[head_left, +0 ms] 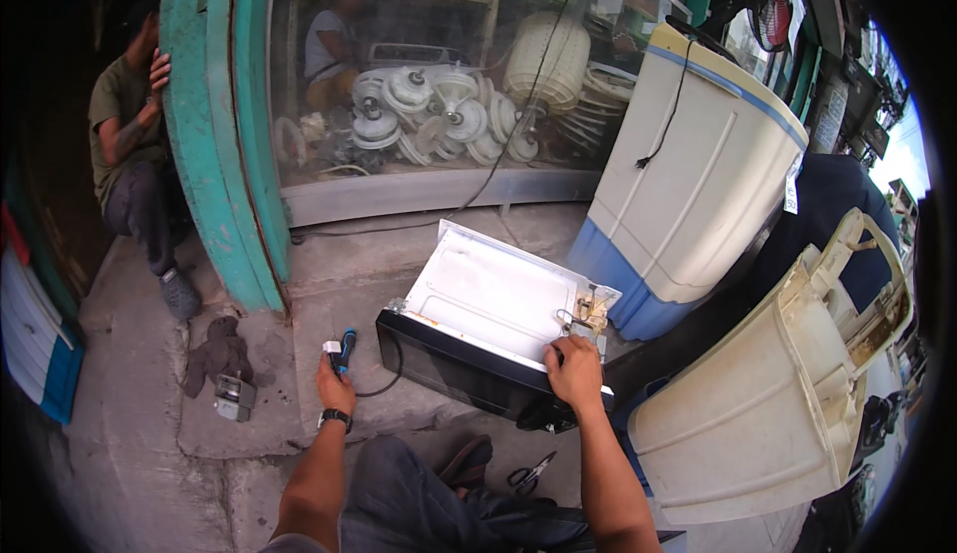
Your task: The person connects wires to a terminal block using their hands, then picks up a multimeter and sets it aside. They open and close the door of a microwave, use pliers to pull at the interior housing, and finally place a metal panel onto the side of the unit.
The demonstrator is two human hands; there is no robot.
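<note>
In front of me a boxy appliance (498,279) with a white metal inside and a dark glossy front (459,364) lies on the concrete step. My right hand (575,371) grips its near right corner with bent fingers, beside exposed wires and a rusty metal fitting (595,306). My left hand (335,385) is left of the appliance, its fingers closed on a small white piece (331,347); what kind it is I cannot make out. Against those fingers is a blue-and-black handled tool (346,347). A black cord (397,368) runs from the appliance toward this hand.
Scissors (531,473) lie by my shoe. A dark rag (219,354) and a small grey metal part (235,398) are at left. A person (135,134) sits behind a green post (224,134). Washer tubs (688,174) and a beige plastic shell (758,403) crowd the right; glass (419,34) stands behind.
</note>
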